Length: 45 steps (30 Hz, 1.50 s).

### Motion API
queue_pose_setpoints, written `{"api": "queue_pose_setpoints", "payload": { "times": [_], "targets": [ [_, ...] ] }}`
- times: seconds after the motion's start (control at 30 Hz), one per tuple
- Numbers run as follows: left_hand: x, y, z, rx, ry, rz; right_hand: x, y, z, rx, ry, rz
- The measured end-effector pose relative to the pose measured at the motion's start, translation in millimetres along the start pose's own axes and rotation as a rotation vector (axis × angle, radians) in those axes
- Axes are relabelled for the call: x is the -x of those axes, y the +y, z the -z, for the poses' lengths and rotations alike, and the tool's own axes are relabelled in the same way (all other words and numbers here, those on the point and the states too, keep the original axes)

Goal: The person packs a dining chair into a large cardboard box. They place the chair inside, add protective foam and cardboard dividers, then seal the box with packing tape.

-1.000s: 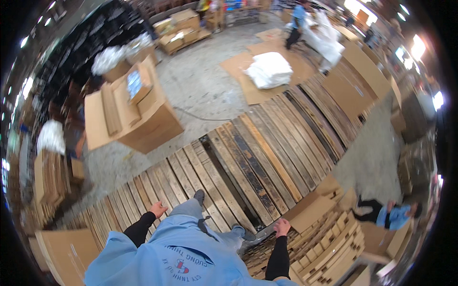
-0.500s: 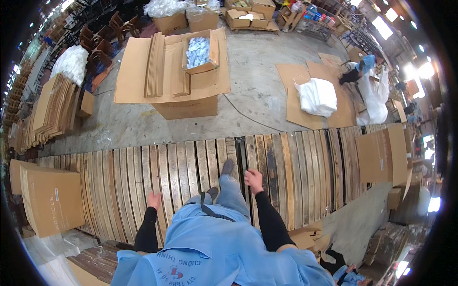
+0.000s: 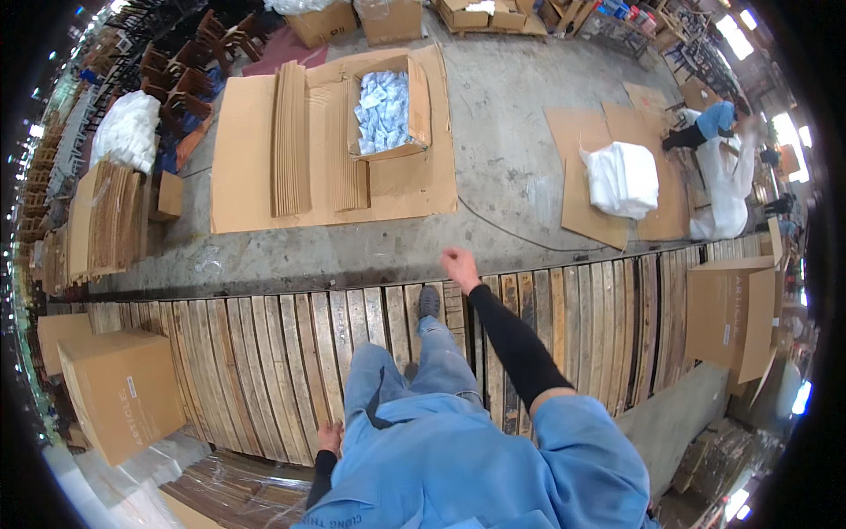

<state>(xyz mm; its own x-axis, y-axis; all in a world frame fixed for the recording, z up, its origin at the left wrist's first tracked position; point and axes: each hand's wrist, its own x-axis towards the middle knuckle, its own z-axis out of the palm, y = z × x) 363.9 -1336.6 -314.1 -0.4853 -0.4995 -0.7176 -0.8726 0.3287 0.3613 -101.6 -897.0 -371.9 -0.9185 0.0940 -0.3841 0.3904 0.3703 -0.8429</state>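
I see the right hand [image 3: 457, 264] farther out than before, the left hand [image 3: 330, 437] nearer; they're apart, grips unclear.

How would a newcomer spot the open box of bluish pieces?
Past the slatted wooden walkway is a broad cardboard sheet. The open box sits on its right half. Unlike the folded cardboard to its left, it is filled with bluish pieces.

Site: warehouse or factory packing area. Evidence: bare concrete floor [image 3: 507, 115], slatted wooden walkway [image 3: 256, 370], stacked flat cardboard [image 3: 95, 220], large cartons [image 3: 119, 383], brown chairs [image 3: 189, 104] massed at upper left, co-worker in blue shirt [image 3: 718, 120].
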Motion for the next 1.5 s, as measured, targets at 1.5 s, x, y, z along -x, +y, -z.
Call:
{"api": "queue_pose_setpoints", "payload": {
  "times": [1.5],
  "targets": [
    [-44.4,127.8,18.1,0.041,0.059,0.210,-469.5,-131.6,-182.7,0.808,0.027,0.380]
  ]
}}
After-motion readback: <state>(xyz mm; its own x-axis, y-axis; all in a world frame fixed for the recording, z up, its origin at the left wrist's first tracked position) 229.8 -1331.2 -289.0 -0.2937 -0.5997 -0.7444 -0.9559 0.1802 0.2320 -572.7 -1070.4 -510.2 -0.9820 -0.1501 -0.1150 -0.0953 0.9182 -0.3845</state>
